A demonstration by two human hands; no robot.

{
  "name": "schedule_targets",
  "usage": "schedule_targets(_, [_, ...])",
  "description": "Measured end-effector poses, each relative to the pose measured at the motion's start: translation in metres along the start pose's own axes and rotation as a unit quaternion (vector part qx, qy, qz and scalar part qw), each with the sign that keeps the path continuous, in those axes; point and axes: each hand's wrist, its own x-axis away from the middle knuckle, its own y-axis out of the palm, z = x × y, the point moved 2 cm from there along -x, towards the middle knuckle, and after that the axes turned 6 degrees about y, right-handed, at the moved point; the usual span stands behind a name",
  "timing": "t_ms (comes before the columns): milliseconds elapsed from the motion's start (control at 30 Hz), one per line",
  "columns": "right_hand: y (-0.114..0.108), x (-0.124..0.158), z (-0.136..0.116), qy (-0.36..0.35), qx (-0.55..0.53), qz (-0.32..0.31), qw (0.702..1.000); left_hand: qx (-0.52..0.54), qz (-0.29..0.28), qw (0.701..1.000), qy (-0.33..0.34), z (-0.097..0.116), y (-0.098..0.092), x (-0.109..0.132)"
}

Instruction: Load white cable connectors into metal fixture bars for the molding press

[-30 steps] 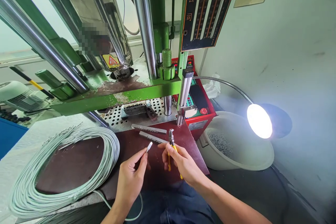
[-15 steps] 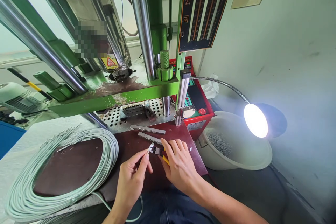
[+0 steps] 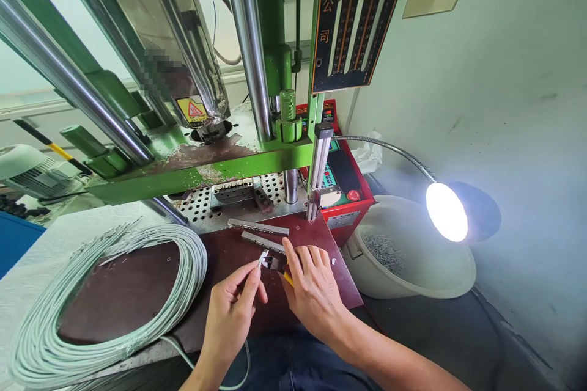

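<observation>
White-tipped cable end (image 3: 263,258): above counter (image 3: 323,235), at head of yellow-handled pliers (image 3: 275,263) | my left hand (image 3: 233,300) pinches it; my right hand (image 3: 315,286) grips the pliers | I judge it light, cable flexible, tip stiffer | hold with 2 fingertips, just behind the tip

We see our left hand (image 3: 232,308) and right hand (image 3: 314,286) bare from fingertips to wrist; the fingers look slender, with the knuckles of the right plainly marked across its back; our left forearm (image 3: 204,369) is bare as far as the lower edge of view cuts it off, and our right forearm (image 3: 389,351) likewise, tapering smoothly towards the wrist; over our lap we wear dark navy-blue trousers (image 3: 321,361), softly creased, with a seam-like line near the middle; their finer weave is too shadowed to tell.
</observation>
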Motion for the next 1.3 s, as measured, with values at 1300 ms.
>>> schedule_targets(1300, [-0.034,-0.012,0.017,0.036,-0.276,-0.092,0.956,-0.135,-0.061,0.984,0.100,0.014,-0.006,0.000])
